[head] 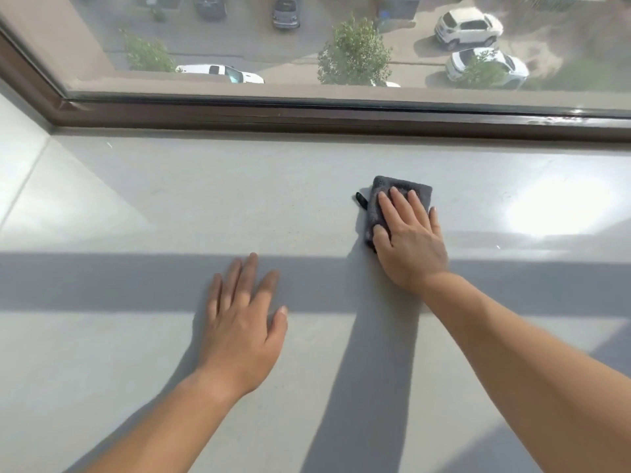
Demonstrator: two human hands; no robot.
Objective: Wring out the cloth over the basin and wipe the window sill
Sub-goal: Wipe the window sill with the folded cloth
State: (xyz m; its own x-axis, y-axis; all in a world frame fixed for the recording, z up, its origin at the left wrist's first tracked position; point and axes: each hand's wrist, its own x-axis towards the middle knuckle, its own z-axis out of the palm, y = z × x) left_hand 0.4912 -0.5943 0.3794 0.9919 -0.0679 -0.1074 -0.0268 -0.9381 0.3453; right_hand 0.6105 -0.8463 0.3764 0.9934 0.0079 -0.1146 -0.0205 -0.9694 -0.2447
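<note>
cloth (403,194) pressed flat on window sill (170,206)
right hand (408,238) spread wide atop it at 1 o'clock; left hand (239,322) laid open, empty, at 7.

Bright daylight through window (341,39); glare patch on sill (560,209); shadow bands; wide-angle edge bending.

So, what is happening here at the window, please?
A person is wiping a wide, pale grey window sill. The right hand lies flat on a folded dark grey cloth and presses it onto the sill, not far from the brown window frame. The left hand rests open on the bare sill, nearer the person, holding nothing. No basin is in view.
</note>
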